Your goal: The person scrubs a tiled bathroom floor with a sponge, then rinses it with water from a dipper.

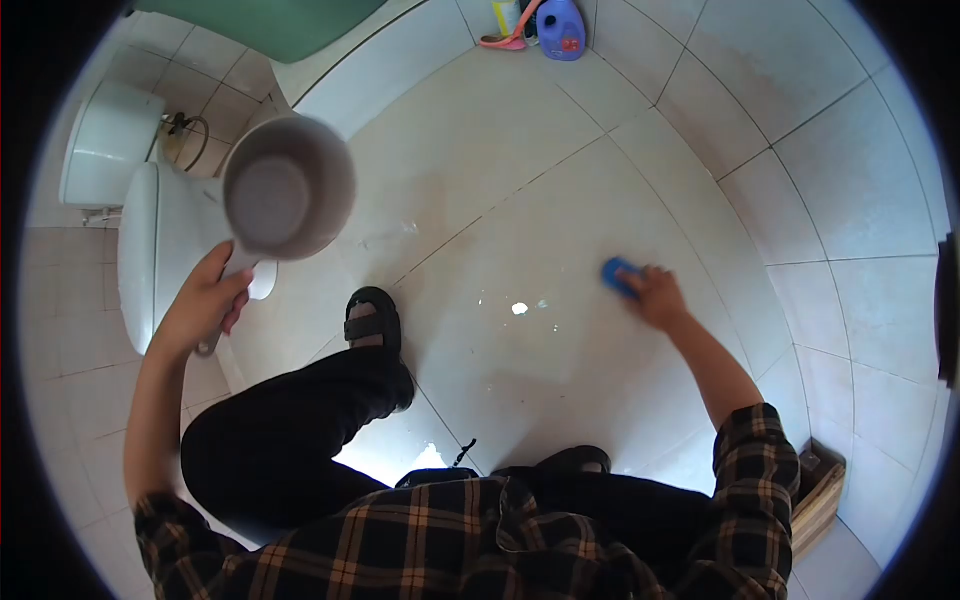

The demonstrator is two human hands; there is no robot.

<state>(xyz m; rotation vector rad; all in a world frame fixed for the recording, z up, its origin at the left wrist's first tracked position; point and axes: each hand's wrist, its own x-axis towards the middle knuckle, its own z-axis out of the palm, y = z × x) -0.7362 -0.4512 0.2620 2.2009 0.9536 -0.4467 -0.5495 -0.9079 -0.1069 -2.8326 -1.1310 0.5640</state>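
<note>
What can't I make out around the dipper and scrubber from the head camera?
Head view only.
The blue scrubber: mostly covered by the right hand, so its shape is unclear.
The dipper: handle hidden in the left hand; bowl blurred, contents unclear.
The blue bottle: cut off by the top edge, label too small.
The wooden box: partly behind the plaid sleeve.

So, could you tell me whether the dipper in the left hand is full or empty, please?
Apparently empty: the dipper, held by the left hand, faces the camera and its bare grey base shows, with no waterline.
</note>
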